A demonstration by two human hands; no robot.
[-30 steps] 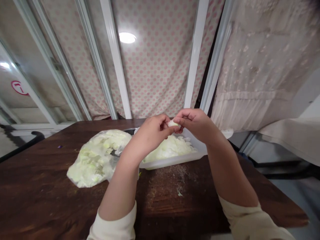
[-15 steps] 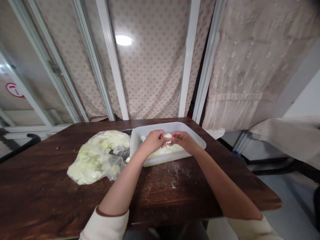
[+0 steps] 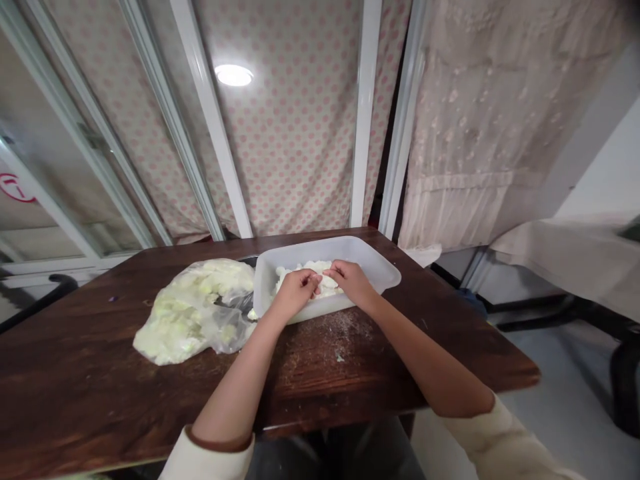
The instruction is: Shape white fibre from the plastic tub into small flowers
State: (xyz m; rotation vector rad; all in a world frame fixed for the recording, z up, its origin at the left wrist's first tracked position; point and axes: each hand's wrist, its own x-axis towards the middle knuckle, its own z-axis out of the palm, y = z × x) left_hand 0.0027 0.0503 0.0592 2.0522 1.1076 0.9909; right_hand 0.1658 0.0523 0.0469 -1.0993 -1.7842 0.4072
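My left hand and my right hand are close together over a white plastic tub. The fingers of both are closed in a pinch on a small white cauliflower floret, partly hidden by the fingers. Below them, white cauliflower pieces lie in the tub. Left of the tub sits a clear plastic bag filled with pale yellow-green cauliflower pieces.
The tub and bag stand on a dark brown wooden table. White crumbs are scattered in front of the tub. A dark dish edge shows behind the bag. Dotted curtains hang behind glass beyond the table.
My hands have lowered slightly towards the tub and their fingertips have moved a little apart. The white floret between them shows less clearly. The whole view has shifted a little.
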